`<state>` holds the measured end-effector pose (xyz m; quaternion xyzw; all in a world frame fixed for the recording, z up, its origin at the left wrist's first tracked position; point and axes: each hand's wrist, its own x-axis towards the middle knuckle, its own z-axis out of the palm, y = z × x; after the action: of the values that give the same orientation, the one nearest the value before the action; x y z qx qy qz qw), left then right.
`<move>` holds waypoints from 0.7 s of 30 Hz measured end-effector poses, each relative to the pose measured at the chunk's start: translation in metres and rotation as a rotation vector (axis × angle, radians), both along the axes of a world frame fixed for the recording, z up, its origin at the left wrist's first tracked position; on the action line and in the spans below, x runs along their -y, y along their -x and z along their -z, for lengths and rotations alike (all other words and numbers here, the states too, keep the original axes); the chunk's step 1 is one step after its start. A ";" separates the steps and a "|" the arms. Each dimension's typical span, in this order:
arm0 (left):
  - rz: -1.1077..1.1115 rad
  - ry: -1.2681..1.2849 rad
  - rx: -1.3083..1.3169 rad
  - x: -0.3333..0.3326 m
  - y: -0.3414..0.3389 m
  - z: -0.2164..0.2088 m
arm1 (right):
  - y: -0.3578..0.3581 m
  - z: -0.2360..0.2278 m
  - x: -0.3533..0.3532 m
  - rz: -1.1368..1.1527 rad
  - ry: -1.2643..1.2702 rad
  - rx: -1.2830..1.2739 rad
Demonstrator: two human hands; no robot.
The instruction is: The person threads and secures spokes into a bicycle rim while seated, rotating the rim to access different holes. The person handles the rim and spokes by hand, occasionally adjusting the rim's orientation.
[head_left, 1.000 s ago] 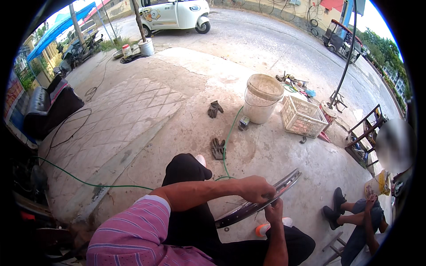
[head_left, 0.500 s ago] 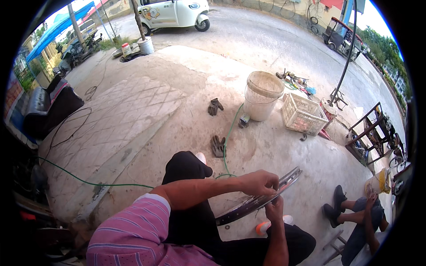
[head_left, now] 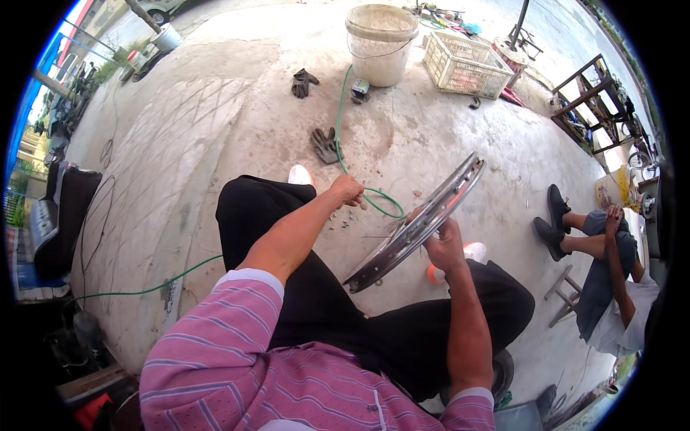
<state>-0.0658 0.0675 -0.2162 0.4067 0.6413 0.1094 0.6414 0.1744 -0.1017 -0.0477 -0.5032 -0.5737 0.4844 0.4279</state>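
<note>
A bare metal wheel rim (head_left: 381,268) is tilted on edge above my lap, with a few thin spokes at its inner side. My right hand (head_left: 444,246) is closed round the rim's right part; some of its fingers are hidden behind the metal. To the left of the rim and apart from it, my left hand (head_left: 348,191) has its fingers curled together above the floor. Whatever those fingers hold, if anything, is too small to make out. Beneath that hand, small loose bits (head_left: 343,220) lie scattered near a green hose (head_left: 388,201).
Two dark work gloves (head_left: 325,146) lie ahead of me, with a small can (head_left: 360,87) beyond. A large dirty white bucket (head_left: 381,54) and a plastic crate (head_left: 467,68) stand farther off. At right, a seated person (head_left: 618,266) has both hands together, near a stool (head_left: 564,296).
My left hand has come away from the rim and moved left. My right hand still holds the rim, which now stands more steeply. The view has tipped downward.
</note>
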 end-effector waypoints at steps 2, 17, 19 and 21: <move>0.036 0.021 -0.027 0.007 0.007 0.015 | 0.001 -0.005 -0.001 -0.020 0.013 0.003; 0.315 -0.248 -0.479 0.000 0.032 0.043 | 0.010 -0.021 0.002 0.055 -0.100 0.120; 0.263 -0.273 -0.360 -0.001 0.021 0.017 | 0.010 -0.017 0.003 0.073 -0.107 0.147; 0.186 -0.270 -0.143 -0.001 0.005 -0.004 | 0.011 -0.008 0.003 0.076 -0.106 0.164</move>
<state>-0.0706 0.0688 -0.2124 0.5533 0.6245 0.1055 0.5410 0.1629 -0.1042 -0.0395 -0.5393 -0.6119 0.3940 0.4237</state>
